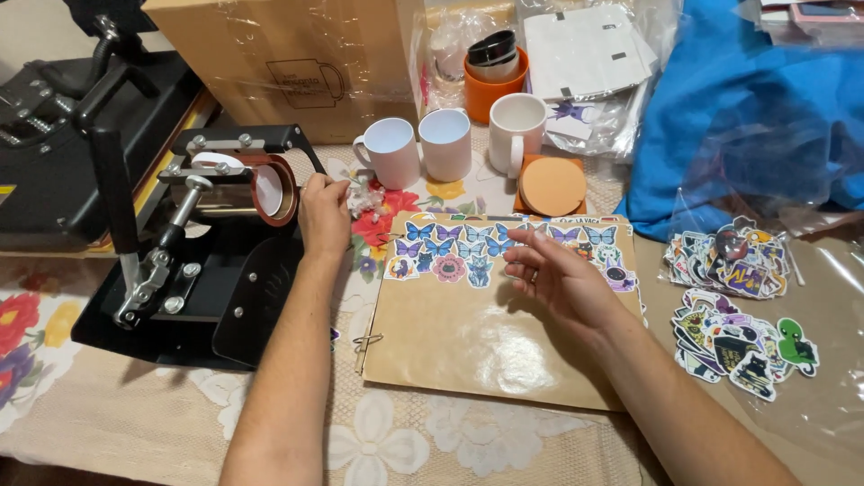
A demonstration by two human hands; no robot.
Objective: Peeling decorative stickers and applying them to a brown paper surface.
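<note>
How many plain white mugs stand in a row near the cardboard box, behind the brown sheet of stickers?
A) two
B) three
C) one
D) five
B: three white mugs stand side by side between the cardboard box and the brown sheet with butterfly stickers.

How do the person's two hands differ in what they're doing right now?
The left hand reaches forward to the mug press, its fingers curled at the round opening; the right hand hovers flat and open above the brown paper sheet, near the butterfly stickers. The left hand touches the machine; the right hand grips nothing. Both are bare, with forearms stretched over the flowered tablecloth.
</note>
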